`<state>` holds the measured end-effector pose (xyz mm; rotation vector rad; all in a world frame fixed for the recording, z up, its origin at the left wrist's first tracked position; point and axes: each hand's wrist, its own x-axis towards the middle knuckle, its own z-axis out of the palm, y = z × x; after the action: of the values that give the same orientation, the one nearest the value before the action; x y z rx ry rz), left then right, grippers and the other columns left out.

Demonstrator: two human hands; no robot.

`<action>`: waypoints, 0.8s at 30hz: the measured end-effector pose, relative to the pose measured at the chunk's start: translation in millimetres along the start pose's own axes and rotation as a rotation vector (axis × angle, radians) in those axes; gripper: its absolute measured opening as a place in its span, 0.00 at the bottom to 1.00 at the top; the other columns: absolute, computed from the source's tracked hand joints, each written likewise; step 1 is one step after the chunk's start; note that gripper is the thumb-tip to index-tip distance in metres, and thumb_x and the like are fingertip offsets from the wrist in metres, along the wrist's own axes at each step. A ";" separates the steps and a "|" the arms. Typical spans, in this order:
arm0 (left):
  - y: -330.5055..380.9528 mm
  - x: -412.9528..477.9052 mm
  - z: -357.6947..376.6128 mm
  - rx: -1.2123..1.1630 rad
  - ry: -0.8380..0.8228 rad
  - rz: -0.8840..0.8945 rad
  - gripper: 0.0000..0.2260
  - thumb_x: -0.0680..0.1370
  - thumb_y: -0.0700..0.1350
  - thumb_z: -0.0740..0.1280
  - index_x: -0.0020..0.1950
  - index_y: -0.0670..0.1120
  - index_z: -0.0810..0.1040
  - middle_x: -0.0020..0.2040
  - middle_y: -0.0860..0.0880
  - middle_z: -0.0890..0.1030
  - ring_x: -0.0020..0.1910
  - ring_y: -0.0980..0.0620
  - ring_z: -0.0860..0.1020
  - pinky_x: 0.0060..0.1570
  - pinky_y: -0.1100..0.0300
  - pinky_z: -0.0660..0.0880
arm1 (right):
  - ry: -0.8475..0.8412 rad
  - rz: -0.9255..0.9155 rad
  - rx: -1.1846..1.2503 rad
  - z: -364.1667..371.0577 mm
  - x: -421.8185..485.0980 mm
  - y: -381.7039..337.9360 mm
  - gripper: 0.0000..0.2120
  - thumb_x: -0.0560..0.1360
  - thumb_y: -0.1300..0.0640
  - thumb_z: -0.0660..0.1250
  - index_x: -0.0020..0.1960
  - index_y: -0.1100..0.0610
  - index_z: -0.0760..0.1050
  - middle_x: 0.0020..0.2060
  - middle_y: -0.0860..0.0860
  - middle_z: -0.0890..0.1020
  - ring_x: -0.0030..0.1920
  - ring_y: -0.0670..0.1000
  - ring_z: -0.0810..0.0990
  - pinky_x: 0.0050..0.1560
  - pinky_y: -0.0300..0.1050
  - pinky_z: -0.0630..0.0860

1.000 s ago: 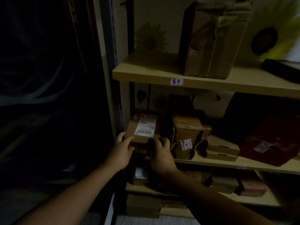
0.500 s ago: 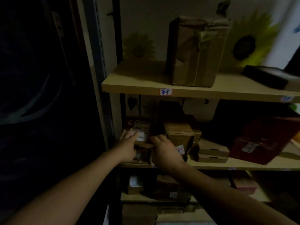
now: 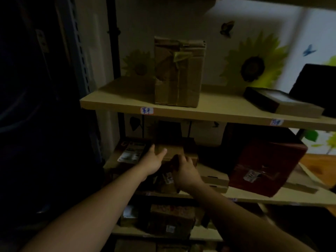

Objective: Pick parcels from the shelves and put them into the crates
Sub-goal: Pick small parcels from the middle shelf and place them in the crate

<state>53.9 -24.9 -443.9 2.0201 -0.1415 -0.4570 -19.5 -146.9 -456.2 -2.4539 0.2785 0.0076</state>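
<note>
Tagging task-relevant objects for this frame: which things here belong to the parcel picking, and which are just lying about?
Job: small brown parcel, gripped by left hand and right hand; labelled flat parcel; red box; tall taped carton; middle shelf.
Lying about: sunflower sticker; butterfly sticker; shelf tag. No crate in view.

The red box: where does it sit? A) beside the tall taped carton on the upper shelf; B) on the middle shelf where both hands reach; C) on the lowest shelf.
B: the red box stands on the middle shelf, right of the small parcel that the left hand and right hand grip.
</note>
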 end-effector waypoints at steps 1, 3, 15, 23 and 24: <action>-1.9 -1.8 4.0 -0.002 0.047 -0.001 0.30 0.79 0.60 0.55 0.78 0.49 0.50 0.77 0.47 0.57 0.74 0.44 0.58 0.71 0.51 0.58 | 0.020 -0.018 0.019 -1.0 -1.3 4.4 0.22 0.79 0.51 0.62 0.71 0.53 0.63 0.69 0.54 0.65 0.66 0.56 0.71 0.60 0.48 0.72; -7.1 -10.2 9.6 -0.015 0.119 0.025 0.27 0.80 0.56 0.57 0.76 0.46 0.57 0.73 0.47 0.65 0.71 0.45 0.64 0.68 0.53 0.63 | 0.084 -0.046 0.076 -1.7 -5.3 13.5 0.15 0.80 0.50 0.61 0.65 0.52 0.66 0.64 0.52 0.69 0.59 0.54 0.75 0.55 0.46 0.75; -73.7 -84.3 14.7 -0.006 -0.081 -0.080 0.34 0.74 0.40 0.71 0.74 0.48 0.56 0.69 0.48 0.70 0.66 0.50 0.70 0.65 0.56 0.67 | -0.080 -0.066 0.237 27.3 -73.2 44.2 0.39 0.74 0.53 0.70 0.76 0.39 0.50 0.71 0.51 0.65 0.67 0.53 0.70 0.62 0.47 0.71; -79.4 -91.6 16.3 -0.005 -0.111 -0.063 0.33 0.76 0.48 0.68 0.76 0.52 0.55 0.71 0.50 0.68 0.68 0.51 0.68 0.69 0.52 0.66 | -0.046 -0.030 0.318 28.0 -83.8 35.7 0.35 0.74 0.50 0.71 0.75 0.45 0.56 0.69 0.50 0.70 0.67 0.53 0.71 0.64 0.48 0.71; -77.8 -90.5 15.7 -0.022 -0.108 -0.061 0.32 0.76 0.49 0.67 0.76 0.52 0.55 0.71 0.50 0.68 0.68 0.50 0.69 0.69 0.51 0.66 | -0.032 -0.035 0.331 27.1 -84.4 34.7 0.35 0.74 0.51 0.71 0.75 0.45 0.56 0.69 0.49 0.71 0.68 0.52 0.72 0.62 0.47 0.72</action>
<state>-42.8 25.5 -495.0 1.9832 -0.1403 -0.6039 -107.2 -139.8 -492.4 -2.1277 0.2048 -0.0132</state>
